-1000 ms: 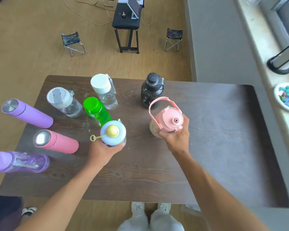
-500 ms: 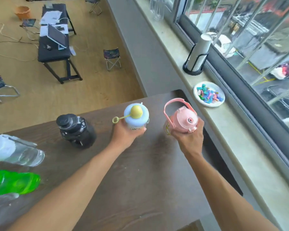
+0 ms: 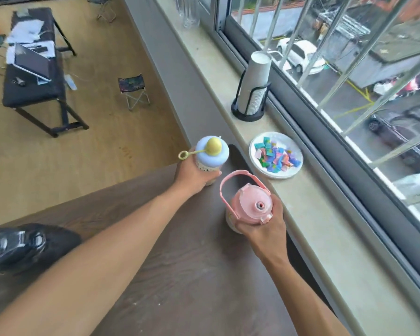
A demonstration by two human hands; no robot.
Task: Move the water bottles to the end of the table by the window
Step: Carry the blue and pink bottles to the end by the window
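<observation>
A: At the table's window end, your left hand [image 3: 194,174] is closed around the body of the blue-lidded bottle [image 3: 210,156], upright, near the far corner of the dark wooden table [image 3: 180,275]. A yellow knob and loop sit on its lid.

B: And your right hand [image 3: 260,229]?

A: Its fingers are wrapped around the pink bottle [image 3: 249,209] just below the lid, with the pink carry handle [image 3: 240,180] arched up on the far side. That bottle stands nearer to you, close to the table edge by the sill. Whether either base touches the tabletop cannot be told.

B: What lies beyond them?

A: On the window sill [image 3: 325,238], just past the bottles, a white plate of coloured scraps [image 3: 275,157]; farther along, a cup stack in a black holder [image 3: 254,88]. At your far left, a blurred black bottle [image 3: 17,243] stands on the table.
</observation>
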